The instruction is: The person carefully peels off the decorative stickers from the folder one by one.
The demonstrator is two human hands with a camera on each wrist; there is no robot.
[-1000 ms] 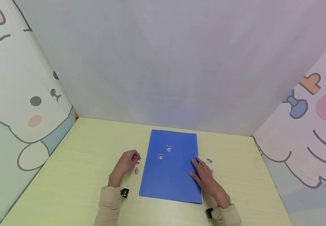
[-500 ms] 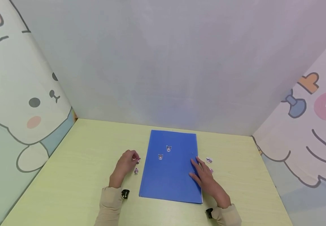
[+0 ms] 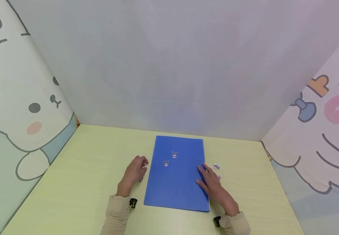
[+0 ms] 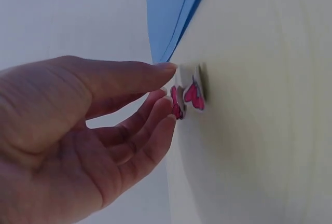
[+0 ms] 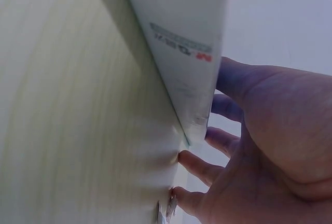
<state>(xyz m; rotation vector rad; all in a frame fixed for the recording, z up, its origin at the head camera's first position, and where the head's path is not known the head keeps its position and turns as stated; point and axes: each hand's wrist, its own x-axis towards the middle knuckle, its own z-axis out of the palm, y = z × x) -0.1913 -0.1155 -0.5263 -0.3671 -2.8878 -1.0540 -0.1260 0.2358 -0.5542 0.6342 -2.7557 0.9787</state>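
Note:
A blue folder (image 3: 176,182) lies flat on the table with two small cat-eared character stickers (image 3: 166,163) on its cover. My left hand (image 3: 134,169) is just left of it, reaching down to the pink-and-white cutout stickers. In the left wrist view, its bent fingertips are right at the farther sticker (image 4: 177,102), thumb and fingers apart. The nearer sticker (image 4: 195,94) stands slightly raised on the table. My right hand (image 3: 213,186) rests spread over the folder's right edge, some fingertips on the cover. The right wrist view shows the folder's white printed side (image 5: 179,47).
Right of the folder lie two more cutout stickers, one purple-and-white sticker (image 3: 216,166) and one pink sticker (image 3: 219,177) partly behind my right hand. A pale wall sheet (image 3: 169,65) stands at the back of the light wooden table (image 3: 99,150). Cartoon-printed sheets flank both sides.
My left hand has shifted slightly right and down over the left stickers, now partly covering the nearer one. The right hand stays on the folder. The view has drifted a little.

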